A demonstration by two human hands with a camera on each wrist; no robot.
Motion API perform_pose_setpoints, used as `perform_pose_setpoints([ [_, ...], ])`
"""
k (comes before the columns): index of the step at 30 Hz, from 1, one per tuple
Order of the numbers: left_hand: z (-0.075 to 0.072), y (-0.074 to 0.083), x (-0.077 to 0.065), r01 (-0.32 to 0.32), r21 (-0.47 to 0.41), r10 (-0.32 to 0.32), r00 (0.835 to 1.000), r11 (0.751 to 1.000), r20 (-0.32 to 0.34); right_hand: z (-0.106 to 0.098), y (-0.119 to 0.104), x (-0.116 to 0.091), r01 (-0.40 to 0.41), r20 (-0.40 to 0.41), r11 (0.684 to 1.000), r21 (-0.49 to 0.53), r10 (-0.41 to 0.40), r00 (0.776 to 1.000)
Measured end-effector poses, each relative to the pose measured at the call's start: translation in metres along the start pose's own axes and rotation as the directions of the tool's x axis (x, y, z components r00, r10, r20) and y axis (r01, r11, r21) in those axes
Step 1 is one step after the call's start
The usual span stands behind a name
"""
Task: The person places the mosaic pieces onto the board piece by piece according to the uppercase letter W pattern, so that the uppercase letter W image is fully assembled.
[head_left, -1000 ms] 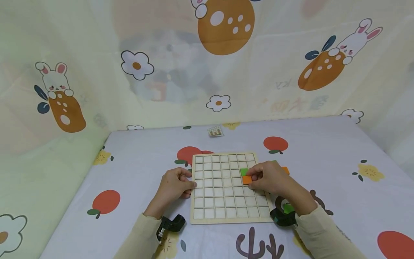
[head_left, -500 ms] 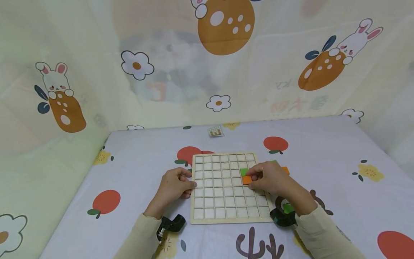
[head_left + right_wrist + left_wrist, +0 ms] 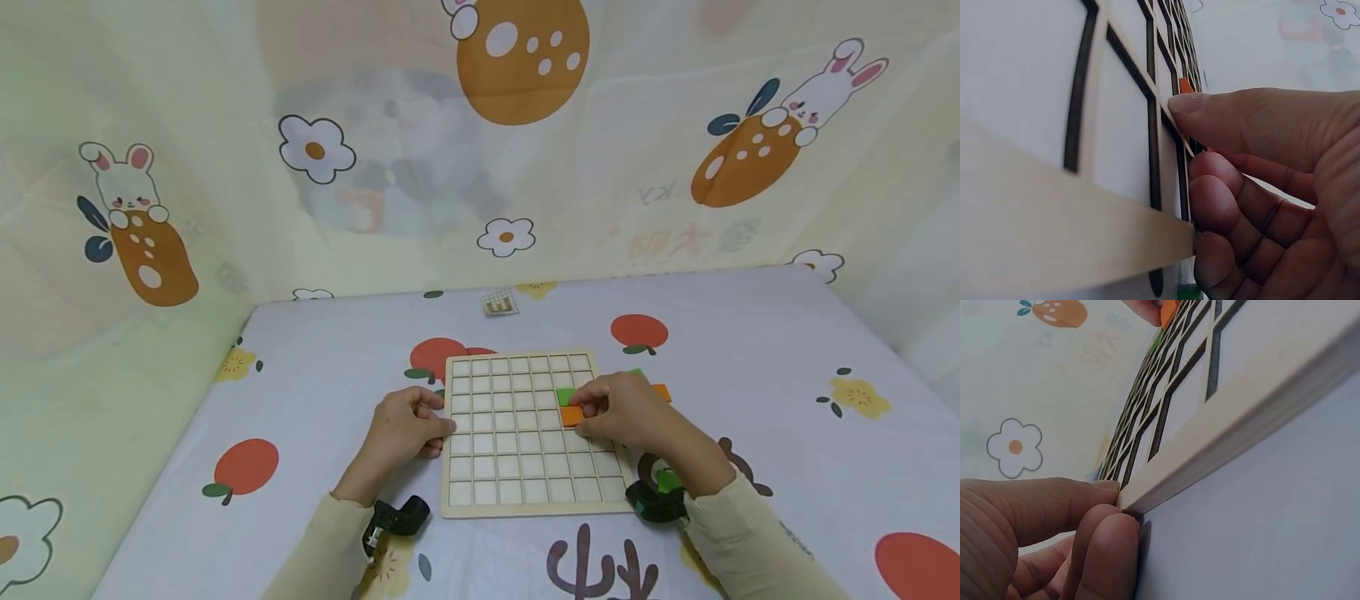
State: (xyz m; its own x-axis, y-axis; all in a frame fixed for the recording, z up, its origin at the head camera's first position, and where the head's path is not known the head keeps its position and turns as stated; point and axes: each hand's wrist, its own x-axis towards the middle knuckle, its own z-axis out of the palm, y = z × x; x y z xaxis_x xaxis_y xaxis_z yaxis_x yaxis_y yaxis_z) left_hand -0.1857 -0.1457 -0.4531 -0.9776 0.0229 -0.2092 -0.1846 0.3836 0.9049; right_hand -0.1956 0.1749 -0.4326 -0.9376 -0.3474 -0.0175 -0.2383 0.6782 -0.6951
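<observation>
A square wooden grid board (image 3: 517, 510) lies flat in front of me. My left hand (image 3: 405, 425) holds its left edge; in the left wrist view the thumb and fingertips meet at the rim (image 3: 1210, 434). On the board's right side, my right hand (image 3: 626, 412) pinches an orange square tile (image 3: 571, 416) at a cell, directly below a green tile (image 3: 566, 397). From the right wrist, only a sliver of the orange tile (image 3: 1186, 85) shows past the thumb. The right fingers hide part of both tiles.
Beyond the right hand lie another orange tile (image 3: 662, 392) and a green piece (image 3: 636, 372), both partly hidden. More green (image 3: 669, 481) shows by the right wrist. A small card with a grid pattern (image 3: 500, 303) lies at the back of the printed tablecloth, before a hanging cloth.
The orange tile has edged very slightly left under my right fingers. Both hands otherwise keep their places, and the view has tilted a touch.
</observation>
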Motion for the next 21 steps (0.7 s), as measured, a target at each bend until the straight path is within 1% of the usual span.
perform_pose_setpoints([
  [11,-0.0009,-0.0015,0.0021,-0.009,-0.004,0.009,1.000,1.000,0.006,0.0000,-0.0005,0.0004,0.004,-0.002,1.000,0.002,-0.004,1.000],
  [17,-0.0005,-0.0010,0.0021,-0.002,0.003,0.002,1.000,1.000,0.007,0.0004,0.0004,0.0001,0.004,-0.001,1.000,0.000,-0.004,1.000],
  [21,-0.0010,-0.0019,0.0009,0.006,0.003,-0.006,1.000,1.000,0.001,-0.0002,0.0009,0.0010,0.034,0.005,0.999,-0.005,-0.034,0.999],
])
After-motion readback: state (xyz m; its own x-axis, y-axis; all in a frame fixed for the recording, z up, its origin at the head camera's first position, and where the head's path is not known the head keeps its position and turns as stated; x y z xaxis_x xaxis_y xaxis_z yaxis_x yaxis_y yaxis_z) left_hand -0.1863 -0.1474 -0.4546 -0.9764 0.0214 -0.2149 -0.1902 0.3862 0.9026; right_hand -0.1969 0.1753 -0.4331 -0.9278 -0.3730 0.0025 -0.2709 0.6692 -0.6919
